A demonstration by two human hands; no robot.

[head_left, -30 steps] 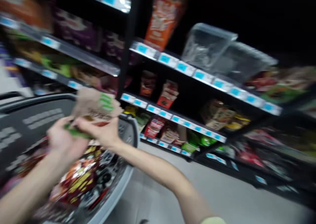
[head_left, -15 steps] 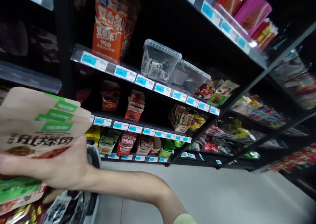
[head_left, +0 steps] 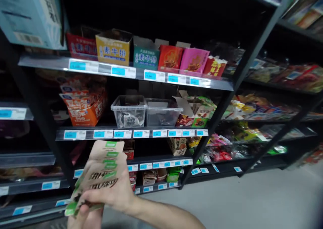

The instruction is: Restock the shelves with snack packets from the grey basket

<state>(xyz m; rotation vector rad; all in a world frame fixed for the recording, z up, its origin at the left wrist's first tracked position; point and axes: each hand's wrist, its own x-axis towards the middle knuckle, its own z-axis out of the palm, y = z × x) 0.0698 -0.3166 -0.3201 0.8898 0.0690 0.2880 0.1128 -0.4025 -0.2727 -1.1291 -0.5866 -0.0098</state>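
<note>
My right hand is closed round a fanned stack of brown snack pouches with green labels, low in the view. It holds them up in front of the lower shelves. A part of my left hand shows at the bottom edge, under the pouches and touching their lower end. Behind the pouches runs a shelf rail with blue price tags. Small red snack boxes stand on the shelf just beyond the pouches' top.
A black shelf rack fills the view. Two clear plastic bins and an orange display box stand on the middle shelf. Coloured cartons line the upper shelf. A blue carton is at top left. Grey floor lies to the right.
The view has swung up and right from the shopping cart to the shelves; the cart is out of sight. The pouches have stayed in my hands and now face the lower shelves.
</note>
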